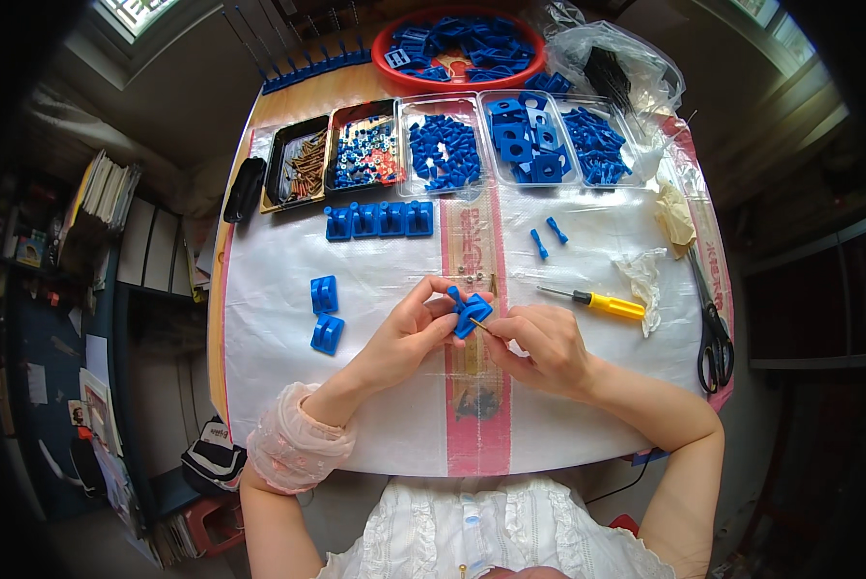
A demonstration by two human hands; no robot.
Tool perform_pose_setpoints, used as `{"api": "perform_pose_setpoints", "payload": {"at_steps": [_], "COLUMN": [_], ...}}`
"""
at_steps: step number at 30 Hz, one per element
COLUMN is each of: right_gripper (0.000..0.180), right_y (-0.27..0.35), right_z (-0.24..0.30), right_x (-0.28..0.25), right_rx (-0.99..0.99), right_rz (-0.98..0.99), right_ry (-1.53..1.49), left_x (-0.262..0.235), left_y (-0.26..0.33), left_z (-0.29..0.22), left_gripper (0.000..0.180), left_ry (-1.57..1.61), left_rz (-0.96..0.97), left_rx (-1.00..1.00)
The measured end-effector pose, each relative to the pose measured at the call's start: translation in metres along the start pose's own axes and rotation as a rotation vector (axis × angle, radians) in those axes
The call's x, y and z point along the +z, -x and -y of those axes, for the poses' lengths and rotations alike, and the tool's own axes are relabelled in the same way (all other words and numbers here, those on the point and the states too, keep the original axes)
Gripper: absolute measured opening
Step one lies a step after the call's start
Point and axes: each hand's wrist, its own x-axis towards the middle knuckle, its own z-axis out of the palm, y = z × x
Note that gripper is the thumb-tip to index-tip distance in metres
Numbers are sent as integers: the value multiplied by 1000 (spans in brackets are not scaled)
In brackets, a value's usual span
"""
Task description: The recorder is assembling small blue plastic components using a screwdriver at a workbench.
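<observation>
Worktop (317, 96): six clips (392, 221) seem done, stocked trays (279, 159) are left, left fingers (439, 330) pinch a block (475, 310), right fingers (518, 329) a screw (481, 326).

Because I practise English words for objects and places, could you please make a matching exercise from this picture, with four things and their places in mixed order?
1. Yellow-handled screwdriver
2. Black-handled scissors
3. Wide red plastic basin
4. Blue plastic piece with a square base

A. At the far end of the table, heaped with blue parts
B. Just beyond the right hand, to its right
C. In the fingers of the left hand
D. Along the table's right edge

Pairs: 1-B, 2-D, 3-A, 4-C
</observation>
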Motion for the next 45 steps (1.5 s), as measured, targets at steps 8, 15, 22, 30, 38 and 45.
{"api": "perform_pose_setpoints", "payload": {"at_steps": [8,15,22,30,38,45], "right_gripper": [19,18,17,20,19,24], "right_y": [-1,4,1,2,6,6], "right_z": [0,-1,-2,-2,-4,-4], "right_x": [2,4,-2,-2,2,2], "right_rx": [16,59,-47,-72,23,80], "right_rz": [15,32,104,76,62,76], "right_ry": [12,-23,85,76,-33,-119], "left_x": [1,1,1,2,6,9], "left_y": [1,2,2,2,6,7], "left_z": [3,2,3,3,-5,-4], "left_gripper": [19,19,19,25,26,22], "left_ry": [-114,-206,-225,-573,-732,-784], "left_rz": [17,11,-20,-72,-54,-75], "left_rx": [59,41,83,283,257,288]}}
